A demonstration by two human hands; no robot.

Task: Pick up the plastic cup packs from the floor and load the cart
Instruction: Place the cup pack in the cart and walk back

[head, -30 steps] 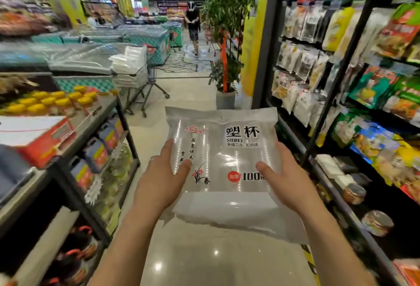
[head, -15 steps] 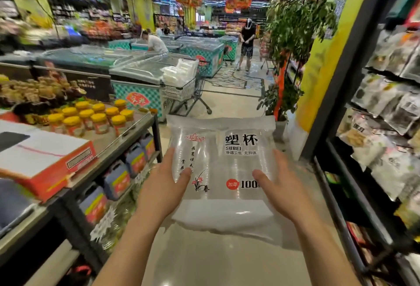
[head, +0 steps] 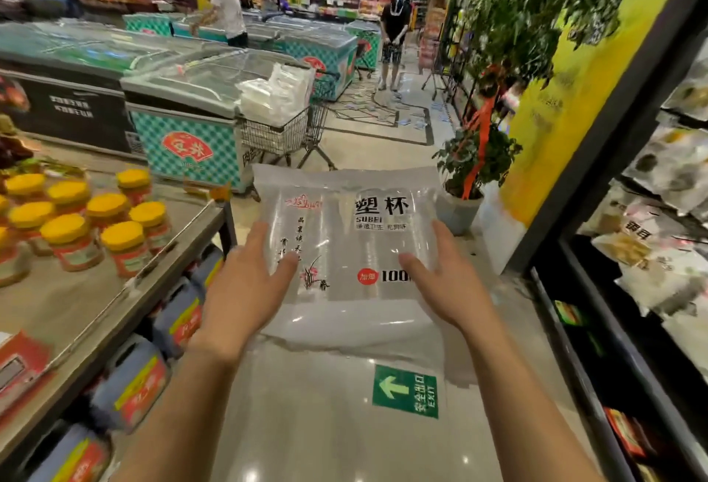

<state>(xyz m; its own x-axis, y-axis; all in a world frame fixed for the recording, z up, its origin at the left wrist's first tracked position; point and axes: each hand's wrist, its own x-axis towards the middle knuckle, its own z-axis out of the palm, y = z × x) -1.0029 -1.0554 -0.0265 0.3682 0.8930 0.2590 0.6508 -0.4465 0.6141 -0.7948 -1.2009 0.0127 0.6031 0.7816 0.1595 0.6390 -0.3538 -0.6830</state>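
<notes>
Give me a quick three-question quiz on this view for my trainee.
1. True or false: the left hand and the right hand both grip the clear plastic cup pack.
2. The wire shopping cart stands: A) beside the teal chest freezer; B) right at the person's feet; C) out of view.
3. Fill in: the glass jars on the metal shelf have ___ lids.
Key: 1 true; 2 A; 3 yellow.
</notes>
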